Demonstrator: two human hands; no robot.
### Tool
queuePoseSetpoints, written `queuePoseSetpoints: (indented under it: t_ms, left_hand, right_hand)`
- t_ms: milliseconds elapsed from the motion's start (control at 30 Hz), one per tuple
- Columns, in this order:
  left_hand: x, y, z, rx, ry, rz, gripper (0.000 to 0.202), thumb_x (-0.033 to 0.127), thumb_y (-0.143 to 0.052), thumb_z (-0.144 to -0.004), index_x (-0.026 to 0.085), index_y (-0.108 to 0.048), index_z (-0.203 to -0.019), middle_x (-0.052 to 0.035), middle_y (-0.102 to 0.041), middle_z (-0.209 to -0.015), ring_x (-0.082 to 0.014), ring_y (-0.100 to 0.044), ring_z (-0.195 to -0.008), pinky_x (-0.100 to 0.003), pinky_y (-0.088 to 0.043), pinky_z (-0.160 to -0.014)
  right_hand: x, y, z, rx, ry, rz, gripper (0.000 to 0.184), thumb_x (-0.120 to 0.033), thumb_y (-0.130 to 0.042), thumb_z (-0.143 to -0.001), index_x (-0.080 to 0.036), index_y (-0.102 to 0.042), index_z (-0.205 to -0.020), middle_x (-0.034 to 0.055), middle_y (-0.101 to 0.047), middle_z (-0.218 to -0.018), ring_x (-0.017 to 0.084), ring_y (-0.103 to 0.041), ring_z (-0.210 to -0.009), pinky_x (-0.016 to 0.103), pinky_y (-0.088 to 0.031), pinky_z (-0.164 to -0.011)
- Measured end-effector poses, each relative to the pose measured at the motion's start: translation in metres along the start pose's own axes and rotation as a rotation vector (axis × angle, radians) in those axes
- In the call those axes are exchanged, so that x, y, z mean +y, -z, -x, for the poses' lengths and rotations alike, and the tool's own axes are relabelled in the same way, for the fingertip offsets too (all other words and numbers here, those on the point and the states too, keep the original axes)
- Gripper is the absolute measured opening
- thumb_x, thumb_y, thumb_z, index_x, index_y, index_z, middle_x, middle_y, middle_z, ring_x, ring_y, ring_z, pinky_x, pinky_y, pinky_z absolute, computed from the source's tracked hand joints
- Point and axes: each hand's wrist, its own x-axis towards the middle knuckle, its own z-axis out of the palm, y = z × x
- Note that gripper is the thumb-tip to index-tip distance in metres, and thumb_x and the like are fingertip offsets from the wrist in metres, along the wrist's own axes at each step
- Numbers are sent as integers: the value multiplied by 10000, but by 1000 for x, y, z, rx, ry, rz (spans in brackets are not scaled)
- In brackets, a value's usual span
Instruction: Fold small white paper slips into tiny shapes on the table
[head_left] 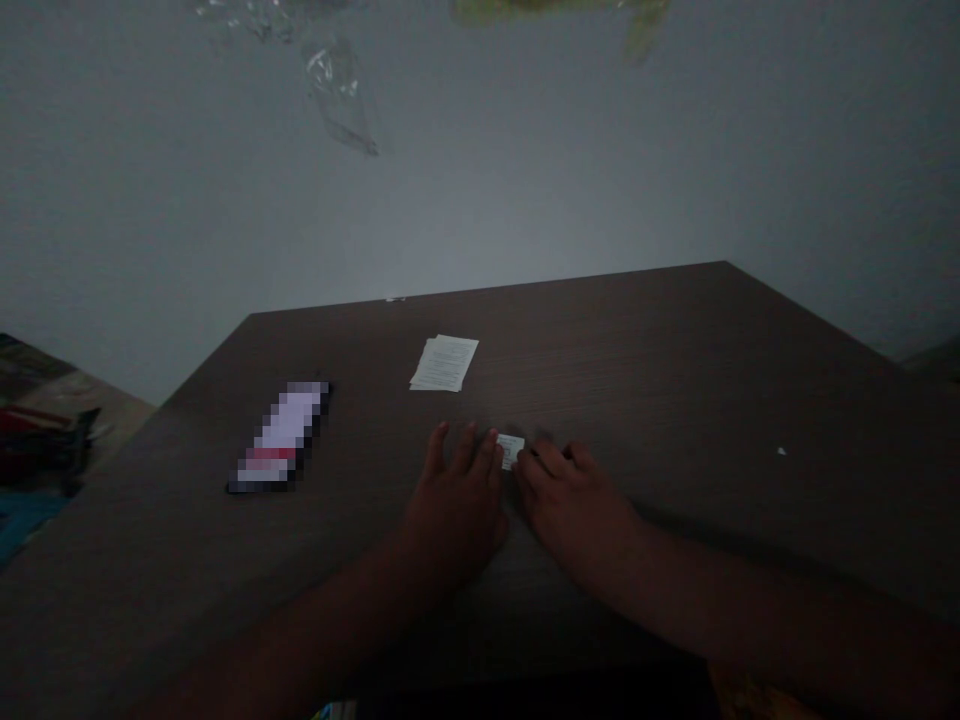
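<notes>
A small white card or slip lies on the dark wooden table, between my two hands. My left hand rests palm down with its fingers stretched flat, the fingertips touching the slip's left edge. My right hand lies beside it, fingers curled toward the slip's right edge and touching it. In the dim light I cannot see whether the right fingers pinch the slip.
A folded white printed paper lies farther back on the table. A phone with a lit screen lies to the left. A tiny white scrap is at the right. Clear plastic hangs on the grey wall.
</notes>
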Motion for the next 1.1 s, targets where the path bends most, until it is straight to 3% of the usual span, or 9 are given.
queuePoseSetpoints:
  t_ms: [100, 200, 300, 433, 633, 700, 833, 967, 1100]
  left_hand:
    - [2, -13, -1, 45, 10, -63, 695, 402, -710, -1116, 140, -742, -1759, -247, -679, -1865, -538, -606, -1740, -835, -350, -1502]
    - [1, -15, -2, 69, 0, -71, 655, 414, -743, -1104, 179, -785, -1714, -232, -707, -1838, -535, -614, -1727, -835, -337, -1508]
    - [-6, 0, -6, 70, 5, -19, 489, 343, -735, -1142, 214, -848, -1600, -216, -776, -1746, -496, -679, -1657, -837, -333, -1511]
    - [-22, 22, -16, 58, 22, 136, 258, 246, -726, -1194, 274, -892, -1389, -103, -878, -1510, -391, -787, -1475, -818, -311, -1526]
    - [-39, 16, -26, 66, -55, 202, 127, 242, -784, -1187, 249, -895, -1248, -82, -882, -1343, -372, -829, -1382, -845, -335, -1503]
    - [-40, 14, -27, 87, -83, 193, 158, 231, -729, -1214, 221, -887, -1208, -94, -871, -1318, -367, -823, -1349, -840, -349, -1491]
    - [-44, 13, -28, 122, -124, 200, 244, 185, -640, -1241, 198, -871, -1164, -100, -873, -1278, -348, -809, -1323, -802, -361, -1484]
    - [-53, 7, -32, 164, -124, 264, 195, 207, -687, -1219, 253, -867, -1161, -60, -890, -1207, -319, -814, -1276, -768, -350, -1493]
    - [-57, 3, -33, 177, -150, 366, 193, 223, -672, -1215, 256, -859, -1177, -50, -903, -1198, -306, -833, -1254, -754, -385, -1475]
  right_hand:
    - [-2, 3, -1, -21, 21, 212, 222, -109, -839, -1114, -188, -953, -1288, 187, -912, -1342, 414, -807, -1325, 530, -706, -1055]
    - [-1, 6, -3, -30, 36, 252, 203, -132, -846, -1124, -199, -951, -1284, 167, -914, -1294, 386, -809, -1271, 499, -696, -1031]
    - [3, 9, -4, -65, 31, 222, 185, -142, -838, -1131, -218, -951, -1255, 163, -905, -1319, 388, -798, -1299, 502, -682, -1039]
    - [9, 16, -3, -112, 35, 138, 186, -165, -800, -1159, -205, -946, -1267, 177, -893, -1330, 401, -792, -1300, 526, -673, -1024]
    - [22, 33, -13, -152, 52, -30, 162, -228, -799, -1177, -217, -940, -1099, 156, -884, -1228, 394, -786, -1252, 523, -645, -1020]
    - [27, 35, -19, -151, 18, -82, 157, -225, -779, -1176, -207, -930, -1140, 155, -877, -1210, 389, -783, -1231, 526, -638, -1022]
    - [40, 29, -28, -70, -59, -173, 141, -178, -757, -1143, -186, -892, -1184, 163, -860, -1234, 376, -771, -1224, 539, -612, -1068]
    - [52, 14, -30, 44, -29, -310, 182, -237, -857, -1085, -217, -829, -1264, 127, -844, -1286, 341, -751, -1246, 518, -586, -1129]
    - [60, 2, -32, 84, 16, -471, 87, -195, -836, -1091, -255, -799, -1141, 69, -852, -1162, 290, -757, -1146, 479, -579, -1100]
